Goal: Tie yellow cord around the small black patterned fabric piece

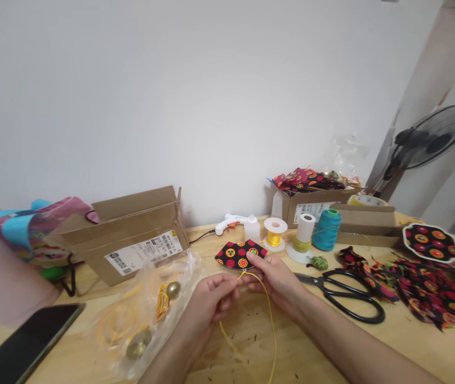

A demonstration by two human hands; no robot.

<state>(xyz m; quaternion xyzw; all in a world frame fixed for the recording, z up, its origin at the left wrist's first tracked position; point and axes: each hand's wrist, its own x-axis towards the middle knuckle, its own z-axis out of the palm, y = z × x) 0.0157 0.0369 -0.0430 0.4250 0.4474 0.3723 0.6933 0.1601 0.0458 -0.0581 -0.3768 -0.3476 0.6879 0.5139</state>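
My right hand (271, 274) pinches a small stiff fabric piece (237, 256), black with red dots and bright flowers, thumb on its face. At the piece's lower edge, a yellow cord (272, 320) passes through or is tied at a small fitting; I cannot tell which. The fingers of my left hand (217, 293) are closed on the cord just below that edge. Two strands of it hang down over the table between my arms. Right of my right hand lie black-handled scissors (353, 296), blades partly hidden behind the hand.
Behind stand a white bottle (252, 229), a yellow cord spool (275, 234), an olive thread spool (303, 234) and a teal thread cone (326, 229). Left lie a plastic bag (127, 314) with bells, a phone (31, 344) and a cardboard box (131, 240). Fabric scraps (431, 288) spread right.
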